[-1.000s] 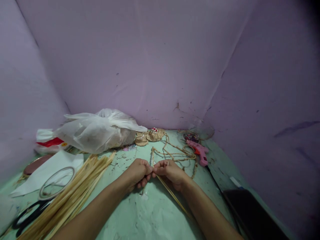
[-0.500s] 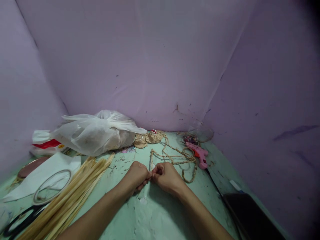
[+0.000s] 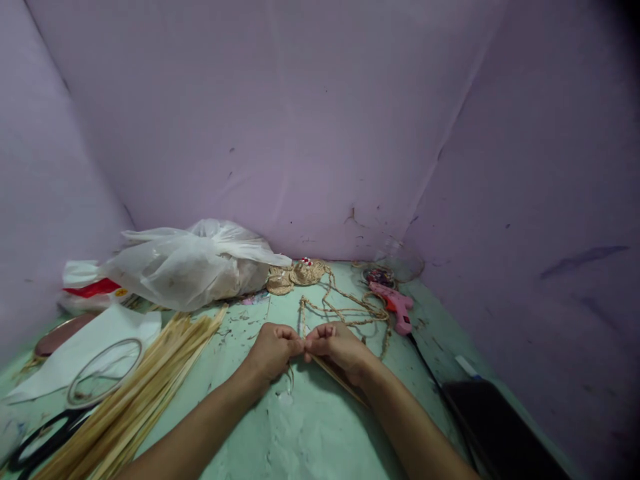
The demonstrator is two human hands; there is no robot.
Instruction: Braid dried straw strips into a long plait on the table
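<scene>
My left hand (image 3: 274,348) and my right hand (image 3: 340,348) meet over the table with thumbs and fingers pinched together. Between the fingertips is the near end of a thin straw cord (image 3: 303,317), twisted or braided; I cannot tell which. From there the cord runs away from me and lies in loose loops (image 3: 350,313) on the tabletop. A pale flat straw strand (image 3: 343,380) slants from the pinch down beneath my right wrist. Thin fibre ends hang below my left fingers. Left of my hands lies a bundle of dry straw strips (image 3: 145,387).
A pink glue gun (image 3: 393,303) with a black cable lies right, near a dark phone-like slab (image 3: 500,427). Black-handled scissors (image 3: 50,433), a white ring (image 3: 105,373) and white paper (image 3: 135,327) sit left. Behind are a plastic bag (image 3: 195,267) and small woven hats (image 3: 305,273).
My left fist has turned so its thumb and fingers show. A straw strand now shows under my right hand. The grip point stays in nearly the same place.
</scene>
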